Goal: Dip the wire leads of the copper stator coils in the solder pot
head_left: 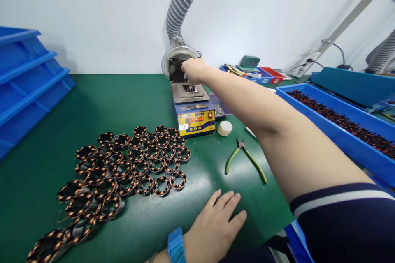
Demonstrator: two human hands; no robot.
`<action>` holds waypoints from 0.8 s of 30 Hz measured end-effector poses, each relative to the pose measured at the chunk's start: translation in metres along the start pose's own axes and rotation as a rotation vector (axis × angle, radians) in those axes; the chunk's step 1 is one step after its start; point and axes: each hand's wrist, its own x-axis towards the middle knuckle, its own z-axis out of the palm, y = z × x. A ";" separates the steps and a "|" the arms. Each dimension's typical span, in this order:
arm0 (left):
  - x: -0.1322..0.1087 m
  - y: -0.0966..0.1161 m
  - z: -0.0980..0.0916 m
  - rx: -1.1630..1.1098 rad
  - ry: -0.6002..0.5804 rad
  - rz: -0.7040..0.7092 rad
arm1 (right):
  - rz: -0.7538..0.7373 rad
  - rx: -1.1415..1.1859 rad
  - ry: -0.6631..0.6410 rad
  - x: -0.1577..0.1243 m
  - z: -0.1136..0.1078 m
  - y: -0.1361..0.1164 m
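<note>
My right hand (194, 70) reaches out over the solder pot (195, 117), its fingers curled together. A small dark part shows under the fingertips, but what they hold is mostly hidden. Below it lies the pot's square opening (190, 88), shiny with dark patches. My left hand (217, 226) rests on the green table with its fingers spread, holding nothing. Green-handled side cutters (241, 144) lie beyond it with the handles apart. Many copper-wound stators (162, 185) stand close together in rows to the left. Round white pads (225, 128) sit beside the pot.
A grey extraction hose (185, 2) ends in a hood (168, 63) behind the pot. Blue bins (27, 78) are stacked at left. On the right, a long blue bin (327, 121) holds many dark copper-coloured parts. Small tool trays (267, 76) and a green clock (249, 62) stand behind.
</note>
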 end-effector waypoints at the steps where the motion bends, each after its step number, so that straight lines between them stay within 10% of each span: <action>1: 0.000 0.000 0.000 -0.004 -0.005 0.000 | 0.013 -0.014 0.001 -0.001 -0.003 0.001; 16: -0.003 -0.004 -0.022 -0.226 -0.120 -0.009 | 0.114 0.930 -0.002 -0.114 -0.010 0.013; 24: -0.004 -0.004 -0.026 -0.278 -0.114 -0.029 | 0.110 0.388 0.160 -0.083 -0.028 0.010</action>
